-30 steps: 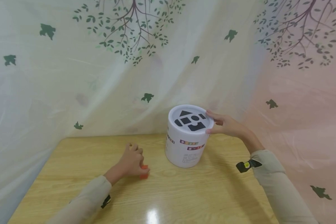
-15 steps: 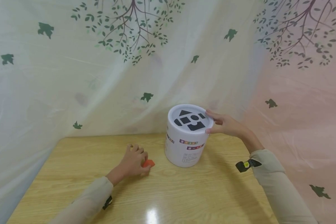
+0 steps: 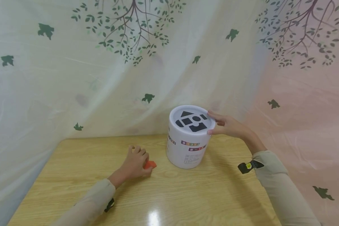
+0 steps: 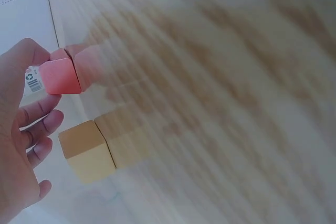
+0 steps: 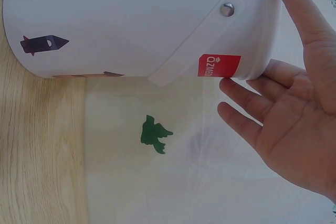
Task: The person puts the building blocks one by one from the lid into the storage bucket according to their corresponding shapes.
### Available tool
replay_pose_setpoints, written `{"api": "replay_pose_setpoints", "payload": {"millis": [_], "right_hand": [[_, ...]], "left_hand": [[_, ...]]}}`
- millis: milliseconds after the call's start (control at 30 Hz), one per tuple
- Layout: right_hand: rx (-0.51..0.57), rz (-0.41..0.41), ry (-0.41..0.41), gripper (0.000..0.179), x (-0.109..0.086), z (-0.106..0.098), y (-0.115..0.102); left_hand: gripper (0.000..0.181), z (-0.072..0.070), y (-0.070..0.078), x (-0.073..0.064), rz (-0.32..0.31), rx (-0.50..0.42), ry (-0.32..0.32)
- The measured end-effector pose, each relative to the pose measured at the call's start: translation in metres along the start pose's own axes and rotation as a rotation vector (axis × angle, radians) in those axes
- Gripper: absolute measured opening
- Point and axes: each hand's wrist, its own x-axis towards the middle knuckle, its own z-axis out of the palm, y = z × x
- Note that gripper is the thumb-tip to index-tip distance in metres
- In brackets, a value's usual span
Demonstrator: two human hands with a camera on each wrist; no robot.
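My left hand point(image 3: 134, 163) is low over the table, pinching a small red block point(image 3: 150, 164) between thumb and fingers. In the left wrist view, the red block point(image 4: 62, 75) is right at the table surface, its other fingers loosely bent. A yellow-tan block point(image 4: 86, 150) sits on the table beside those fingers; in the head view the hand hides it. To the right, a white cylindrical bucket point(image 3: 183, 150) stands upright, its lid point(image 3: 192, 110) bearing black shape cutouts. My right hand point(image 3: 228, 126) holds the lid's right edge, thumb and fingers spread around the rim point(image 5: 268, 24).
The wooden table point(image 3: 169, 201) ends at the back against a hanging cloth point(image 3: 113, 94) printed with branches and birds. A strap handle point(image 5: 194, 40) lies along the bucket's side.
My left hand has moved slightly forward and right with the red block, which has turned and come closer to the bucket. The right hand and bucket have stayed in place.
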Motion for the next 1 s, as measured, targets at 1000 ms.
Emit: {"api": "replay_pose_setpoints", "payload": {"millis": [1000], "right_hand": [[0.02, 0.009, 0.003, 0.1, 0.0, -0.001, 0.002]], "left_hand": [[0.019, -0.062, -0.011, 0.046, -0.176, -0.437, -0.036]]}}
